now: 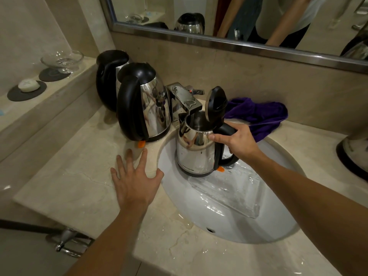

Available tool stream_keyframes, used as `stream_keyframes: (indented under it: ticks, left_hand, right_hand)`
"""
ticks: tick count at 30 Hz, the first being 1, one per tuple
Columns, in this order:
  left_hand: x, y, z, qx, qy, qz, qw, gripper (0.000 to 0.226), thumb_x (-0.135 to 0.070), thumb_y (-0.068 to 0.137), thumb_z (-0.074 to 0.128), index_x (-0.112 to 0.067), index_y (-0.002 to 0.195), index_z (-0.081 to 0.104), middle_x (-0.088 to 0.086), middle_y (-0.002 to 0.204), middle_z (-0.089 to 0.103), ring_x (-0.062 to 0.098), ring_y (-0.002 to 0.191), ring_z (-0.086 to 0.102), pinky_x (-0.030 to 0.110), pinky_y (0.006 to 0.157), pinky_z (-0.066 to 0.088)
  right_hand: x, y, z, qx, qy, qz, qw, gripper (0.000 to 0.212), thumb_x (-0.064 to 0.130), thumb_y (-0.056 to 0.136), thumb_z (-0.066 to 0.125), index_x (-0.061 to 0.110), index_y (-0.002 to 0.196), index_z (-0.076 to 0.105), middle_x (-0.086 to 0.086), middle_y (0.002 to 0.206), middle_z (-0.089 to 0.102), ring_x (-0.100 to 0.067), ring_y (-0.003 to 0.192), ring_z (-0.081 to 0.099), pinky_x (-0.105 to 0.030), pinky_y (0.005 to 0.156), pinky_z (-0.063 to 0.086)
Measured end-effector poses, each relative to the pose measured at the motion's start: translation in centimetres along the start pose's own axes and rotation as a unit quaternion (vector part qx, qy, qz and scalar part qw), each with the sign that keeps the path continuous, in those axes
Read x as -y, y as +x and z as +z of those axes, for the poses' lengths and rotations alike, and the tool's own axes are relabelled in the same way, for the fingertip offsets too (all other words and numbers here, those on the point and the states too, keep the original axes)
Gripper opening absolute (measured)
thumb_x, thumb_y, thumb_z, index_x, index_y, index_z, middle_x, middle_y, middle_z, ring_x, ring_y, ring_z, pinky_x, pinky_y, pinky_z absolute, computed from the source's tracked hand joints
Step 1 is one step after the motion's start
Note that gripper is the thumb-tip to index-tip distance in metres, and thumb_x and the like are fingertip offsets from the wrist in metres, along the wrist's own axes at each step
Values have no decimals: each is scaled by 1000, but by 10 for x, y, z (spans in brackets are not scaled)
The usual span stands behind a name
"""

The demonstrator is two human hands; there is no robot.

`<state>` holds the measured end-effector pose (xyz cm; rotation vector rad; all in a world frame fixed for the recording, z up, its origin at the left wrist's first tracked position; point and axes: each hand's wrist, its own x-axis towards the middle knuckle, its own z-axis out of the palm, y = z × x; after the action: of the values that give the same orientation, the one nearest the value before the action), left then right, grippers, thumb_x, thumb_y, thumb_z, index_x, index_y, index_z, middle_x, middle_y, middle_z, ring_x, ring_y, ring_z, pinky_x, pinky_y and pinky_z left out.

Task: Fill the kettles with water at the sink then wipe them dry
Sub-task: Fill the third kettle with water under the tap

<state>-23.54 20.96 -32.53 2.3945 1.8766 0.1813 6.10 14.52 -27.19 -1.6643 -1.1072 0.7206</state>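
**Kettle under the tap: hold by the handle**

The right hand (238, 141) grips the black handle of the open kettle (196, 148), held in the sink (239, 222) beneath the tap (184, 98). The left hand (135, 176) lies flat and spread on the wet bench (79, 186). The steel is probably slippery and heavier once filled; the handle looks safest.

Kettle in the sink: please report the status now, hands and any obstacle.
Right hand grips open-lid kettle under faucet. Left hand flat on countertop. No water stream visible. Nothing blocking.
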Motion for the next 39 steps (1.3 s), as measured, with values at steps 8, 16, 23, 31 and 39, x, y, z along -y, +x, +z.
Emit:
stream_keyframes:
  ticks: [8, 16, 23, 31, 39]
  left_hand:
    - [1, 0, 2, -1, 0, 2, 1000, 80, -73, 91, 32, -41, 161, 10, 5, 170, 9, 33, 156, 0, 54, 125, 8]
    - [0, 0, 2, 0, -1, -1, 1000, 81, -73, 91, 34, -42, 161, 7, 4, 170, 8, 33, 156, -1, 54, 124, 7]
    - [0, 0, 1, 0, -1, -3, 1000, 80, -73, 91, 34, -42, 161, 7, 4, 170, 8, 32, 156, -2, 54, 125, 6]
    - [-1, 0, 0, -5, -6, -1, 1000, 80, -73, 91, 34, -42, 161, 9, 5, 170, 11, 32, 156, -1, 54, 125, 6]
    - [0, 0, -1, 0, -7, -3, 1000, 80, -73, 91, 33, -42, 161, 9, 5, 170, 9, 32, 156, -2, 53, 125, 5]
  right_hand:
    - [-2, 0, 0, -1, 4, -4, 1000, 43, 48, 72, 85, 25, 107, 75, 3, 89, 74, -17, 87, 69, -34, 80, 54]
    - [-3, 0, 0, -3, 9, 9, 1000, 31, 39, 76, 86, 24, 100, 74, 15, 66, 65, 2, 58, 58, -22, 62, 43]
    - [-2, 0, 0, 0, 7, -7, 1000, 32, 45, 73, 85, 30, 99, 73, 10, 77, 70, -6, 73, 64, -23, 68, 47]
    - [-5, 1, 0, -1, -1, -17, 1000, 44, 56, 69, 84, 31, 104, 74, 1, 92, 75, -20, 94, 71, -39, 87, 57]
    - [-5, 0, 0, -6, 5, -9, 1000, 47, 54, 69, 84, 27, 107, 74, 1, 91, 74, -21, 91, 69, -34, 80, 54]
